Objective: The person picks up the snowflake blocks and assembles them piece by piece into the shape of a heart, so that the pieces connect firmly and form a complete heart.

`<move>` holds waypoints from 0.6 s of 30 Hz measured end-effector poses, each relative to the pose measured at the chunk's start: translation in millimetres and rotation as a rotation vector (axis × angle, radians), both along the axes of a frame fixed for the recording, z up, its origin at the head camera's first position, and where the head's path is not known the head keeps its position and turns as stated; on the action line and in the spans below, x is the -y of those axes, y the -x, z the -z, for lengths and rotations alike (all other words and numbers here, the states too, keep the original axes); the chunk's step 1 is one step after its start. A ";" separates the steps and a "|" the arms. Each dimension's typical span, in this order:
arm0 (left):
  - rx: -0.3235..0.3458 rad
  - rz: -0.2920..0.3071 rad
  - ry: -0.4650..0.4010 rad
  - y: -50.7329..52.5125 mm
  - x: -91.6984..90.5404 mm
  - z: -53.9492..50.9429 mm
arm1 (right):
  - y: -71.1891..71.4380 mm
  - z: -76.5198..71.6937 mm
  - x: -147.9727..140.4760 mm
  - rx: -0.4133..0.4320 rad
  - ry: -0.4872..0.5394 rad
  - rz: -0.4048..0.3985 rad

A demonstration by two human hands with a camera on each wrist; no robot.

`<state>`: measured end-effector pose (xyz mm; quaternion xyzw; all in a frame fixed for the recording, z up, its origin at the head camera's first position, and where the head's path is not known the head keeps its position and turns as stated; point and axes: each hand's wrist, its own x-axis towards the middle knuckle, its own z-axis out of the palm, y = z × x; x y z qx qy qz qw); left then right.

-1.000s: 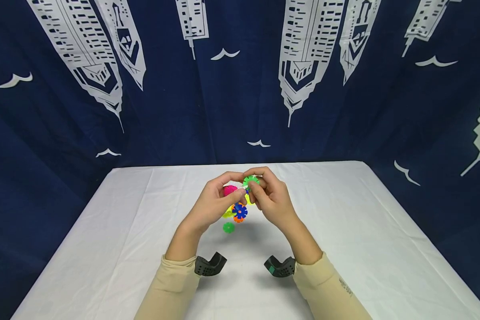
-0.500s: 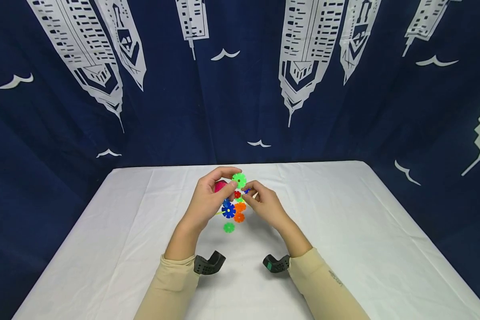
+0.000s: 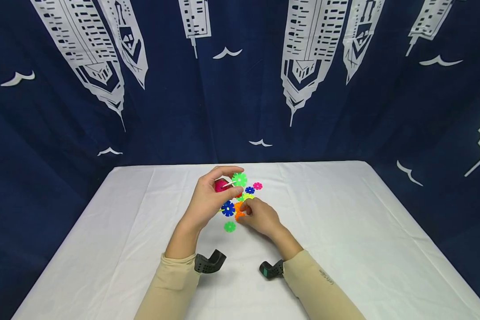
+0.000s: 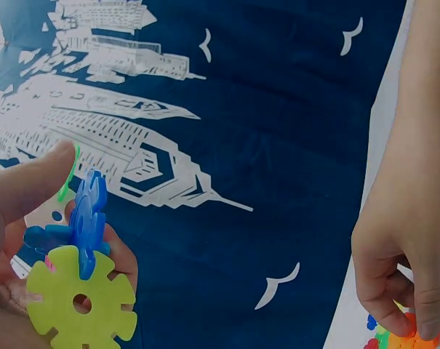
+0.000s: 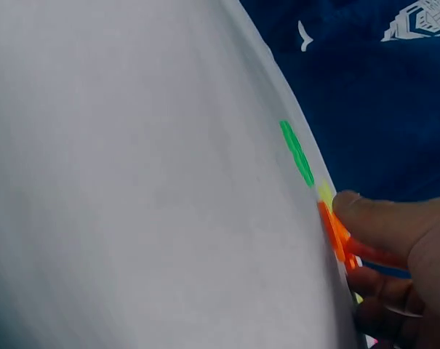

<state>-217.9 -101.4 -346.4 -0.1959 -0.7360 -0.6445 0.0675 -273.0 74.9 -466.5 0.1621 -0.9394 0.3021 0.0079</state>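
My left hand holds up a cluster of joined, notched plastic discs. A light green disc, a pink disc and a blue disc belong to it. In the left wrist view, a yellow disc slots into the blue one, close to the thumb. Lower and to the right, my right hand has thumb and fingers on an orange disc among the loose pieces, seemingly pinching it. Fingers hide part of the orange pieces.
Loose discs lie on the white-covered table: a green one nearest the person, plus a pink one, a blue one and a yellow one further back. A dark blue printed curtain hangs behind.
Both hands were together at the green disc. My right hand has parted from the cluster and come down to the orange discs. The left hand shifted slightly left with the cluster.
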 end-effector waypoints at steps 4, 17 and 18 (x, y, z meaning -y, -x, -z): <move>-0.007 -0.006 0.024 0.1 -0.1 -1.0 | -2.1 0.2 2.2 -0.014 -0.033 0.015; 0.035 -0.022 0.072 -0.8 -0.1 0.1 | -4.4 -2.4 3.7 0.011 -0.099 0.019; 0.034 -0.022 0.073 -0.7 -0.3 0.2 | -4.6 -3.1 3.5 0.014 -0.101 0.020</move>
